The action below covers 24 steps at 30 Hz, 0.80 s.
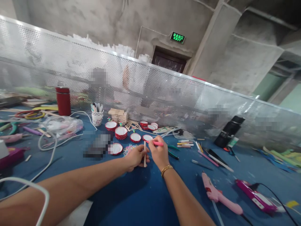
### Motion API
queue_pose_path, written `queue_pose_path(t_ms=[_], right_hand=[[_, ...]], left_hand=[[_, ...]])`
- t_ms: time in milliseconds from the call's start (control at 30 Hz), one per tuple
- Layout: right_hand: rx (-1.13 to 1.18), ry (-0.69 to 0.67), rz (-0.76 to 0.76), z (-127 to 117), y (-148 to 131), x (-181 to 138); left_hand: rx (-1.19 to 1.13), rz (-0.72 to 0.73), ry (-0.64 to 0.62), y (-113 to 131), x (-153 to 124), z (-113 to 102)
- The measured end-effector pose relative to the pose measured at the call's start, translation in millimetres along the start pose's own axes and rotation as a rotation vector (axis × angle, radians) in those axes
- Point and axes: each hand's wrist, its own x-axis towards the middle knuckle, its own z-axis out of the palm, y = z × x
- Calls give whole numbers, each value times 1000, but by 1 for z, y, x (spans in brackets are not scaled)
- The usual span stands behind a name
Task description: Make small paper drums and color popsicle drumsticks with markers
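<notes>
My left hand (136, 157) is closed around a flat wooden craft stick (145, 162) and keeps it upright. A pinkish-red marker pen (158, 143) is pinched in my right hand (160, 154), its tip at or very close to the upper part of the stick. Just beyond my hands stand several round red-and-white containers (135, 137). A small heap of coloured bands or strings (128, 150), partly hidden by my left hand, lies beside them. Green-handled pliers (173, 154) are to the right of my right hand.
A pink glue gun (219, 196) and a purple power strip (255, 196) lie front right. White cables (53, 153) loop across the left side. A red flask (63, 102), a cup of pens (97, 116) and a black bottle (229, 131) stand before the perforated metal screen (131, 81).
</notes>
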Motion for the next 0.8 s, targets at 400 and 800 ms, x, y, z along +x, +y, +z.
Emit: queue_pose_path(t_ms=[400, 800], right_hand=[[38, -32, 33, -2, 4, -2], [51, -44, 12, -2, 6, -3]], left_hand=[[-28, 5, -12, -5, 6, -2], [-56, 17, -39, -9, 7, -5]])
